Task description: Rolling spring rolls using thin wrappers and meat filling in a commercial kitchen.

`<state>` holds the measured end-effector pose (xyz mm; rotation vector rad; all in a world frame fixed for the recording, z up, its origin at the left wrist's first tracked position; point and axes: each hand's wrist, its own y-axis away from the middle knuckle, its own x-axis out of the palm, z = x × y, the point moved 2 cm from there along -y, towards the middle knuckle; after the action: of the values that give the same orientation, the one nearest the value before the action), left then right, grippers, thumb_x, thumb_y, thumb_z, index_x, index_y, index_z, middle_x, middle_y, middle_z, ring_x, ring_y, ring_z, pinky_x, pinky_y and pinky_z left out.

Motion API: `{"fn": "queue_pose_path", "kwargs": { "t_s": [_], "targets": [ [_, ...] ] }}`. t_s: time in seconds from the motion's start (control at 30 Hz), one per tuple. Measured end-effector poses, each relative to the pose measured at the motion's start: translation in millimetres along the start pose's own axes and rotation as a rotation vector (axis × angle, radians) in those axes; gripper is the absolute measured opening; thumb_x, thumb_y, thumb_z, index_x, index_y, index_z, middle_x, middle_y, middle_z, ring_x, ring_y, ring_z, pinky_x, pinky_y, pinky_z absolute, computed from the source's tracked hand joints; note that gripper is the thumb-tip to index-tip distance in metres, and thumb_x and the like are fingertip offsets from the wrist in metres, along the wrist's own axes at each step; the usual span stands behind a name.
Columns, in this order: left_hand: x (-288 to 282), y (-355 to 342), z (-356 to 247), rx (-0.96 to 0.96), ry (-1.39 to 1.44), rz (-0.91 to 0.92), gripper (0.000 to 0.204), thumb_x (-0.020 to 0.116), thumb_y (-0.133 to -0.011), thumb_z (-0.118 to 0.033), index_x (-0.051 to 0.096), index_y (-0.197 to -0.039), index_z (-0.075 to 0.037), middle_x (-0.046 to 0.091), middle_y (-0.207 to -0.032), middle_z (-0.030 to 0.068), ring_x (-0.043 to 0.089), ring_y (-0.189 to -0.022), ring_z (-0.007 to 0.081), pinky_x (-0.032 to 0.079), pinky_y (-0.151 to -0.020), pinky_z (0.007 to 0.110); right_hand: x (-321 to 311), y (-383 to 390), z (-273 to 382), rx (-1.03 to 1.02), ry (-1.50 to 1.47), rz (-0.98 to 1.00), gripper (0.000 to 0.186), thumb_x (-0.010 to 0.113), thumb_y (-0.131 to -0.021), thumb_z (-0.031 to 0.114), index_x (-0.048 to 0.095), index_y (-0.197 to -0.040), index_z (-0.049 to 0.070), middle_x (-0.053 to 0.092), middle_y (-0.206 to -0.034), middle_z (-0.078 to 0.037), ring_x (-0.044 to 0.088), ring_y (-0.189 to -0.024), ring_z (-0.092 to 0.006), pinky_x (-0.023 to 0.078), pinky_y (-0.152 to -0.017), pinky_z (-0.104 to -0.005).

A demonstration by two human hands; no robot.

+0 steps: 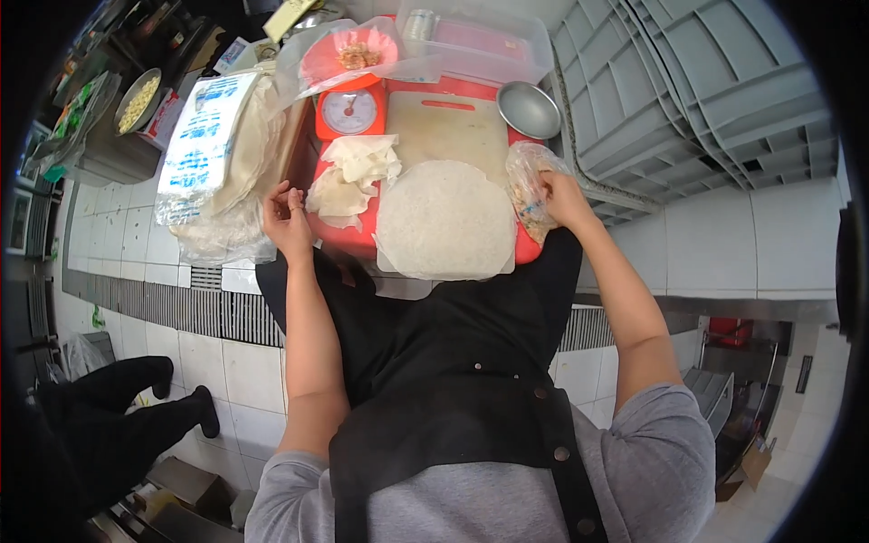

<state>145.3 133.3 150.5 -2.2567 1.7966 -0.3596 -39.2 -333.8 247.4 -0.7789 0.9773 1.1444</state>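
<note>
My left hand [288, 223] hangs beside the left end of the red work surface [340, 233], its fingers loosely bent and apart with nothing visible in them. At the right, my right hand [561, 201] grips a clear plastic bag [529, 181] with crumbly light-brown contents. Between my hands a round pale thin sheet [444, 222] lies over the lower part of a cutting board [448, 122]. Crumpled pale sheet pieces [353, 172] sit left of it, just below an orange dial scale [349, 109].
Stacked wrappers in plastic [204, 145], a pan of pale bits [138, 101], a plastic-lined red bowl [358, 50], a clear tub [480, 50] and a steel bowl [528, 110] surround the work surface. Grey crates [688, 100] stand right. A person in dark trousers [118, 407] is at lower left.
</note>
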Motion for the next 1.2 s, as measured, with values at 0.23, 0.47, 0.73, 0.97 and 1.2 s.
{"fn": "queue_pose_path", "kwargs": {
  "t_s": [0.23,0.47,0.73,0.97,1.2],
  "targets": [
    [1.3,4.7,-2.4,-0.06,0.034,-0.041,0.018,0.068,-0.098,0.001,0.069,-0.116,0.0,0.071,-0.092,0.0057,0.069,-0.086,0.0132,0.055,-0.08,0.027,-40.3,-6.6,-5.3,-0.072,0.012,-0.19,0.01,0.072,-0.077,0.007,0.07,-0.085,0.0,0.065,-0.078,-0.018,0.066,-0.076,-0.036,0.054,-0.073,-0.0424],
    [11.0,3.3,-4.6,-0.085,0.032,-0.028,0.019,0.068,-0.098,-0.003,0.069,-0.117,-0.001,0.07,-0.091,0.0055,0.068,-0.087,0.0119,0.054,-0.08,0.027,-104.6,-97.7,86.7,-0.084,-0.471,0.035,0.02,0.074,-0.096,0.012,0.071,-0.11,-0.003,0.073,-0.099,-0.005,0.069,-0.091,-0.012,0.056,-0.085,-0.0278],
    [26.4,0.5,-9.2,-0.095,-0.067,-0.015,0.017,0.069,-0.099,-0.003,0.069,-0.115,0.0,0.07,-0.089,0.003,0.068,-0.084,0.01,0.053,-0.077,0.024,-50.1,-245.2,256.2,-0.342,-0.43,0.206,0.029,0.074,-0.089,0.02,0.075,-0.11,-0.001,0.077,-0.093,-0.01,0.073,-0.085,-0.0182,0.057,-0.078,-0.0349],
    [27.3,-3.0,-2.0,-0.117,-0.019,-0.018,0.018,0.068,-0.099,-0.002,0.068,-0.117,0.0,0.07,-0.089,0.004,0.069,-0.086,0.0111,0.054,-0.079,0.024,6.2,-335.1,274.8,-0.474,0.107,-0.017,0.019,0.07,-0.086,0.009,0.076,-0.103,0.002,0.076,-0.102,-0.021,0.074,-0.092,-0.0342,0.057,-0.084,-0.0418],
    [23.3,-4.8,0.1,-0.093,-0.036,-0.063,0.016,0.07,-0.097,-0.006,0.071,-0.113,-0.002,0.068,-0.085,0.0028,0.062,-0.077,0.0108,0.051,-0.072,0.027,7.4,-343.3,274.2,-0.391,0.097,-0.019,0.017,0.074,-0.08,0.006,0.075,-0.096,0.003,0.076,-0.091,-0.017,0.074,-0.089,-0.0334,0.058,-0.082,-0.0424]
  ]
}}
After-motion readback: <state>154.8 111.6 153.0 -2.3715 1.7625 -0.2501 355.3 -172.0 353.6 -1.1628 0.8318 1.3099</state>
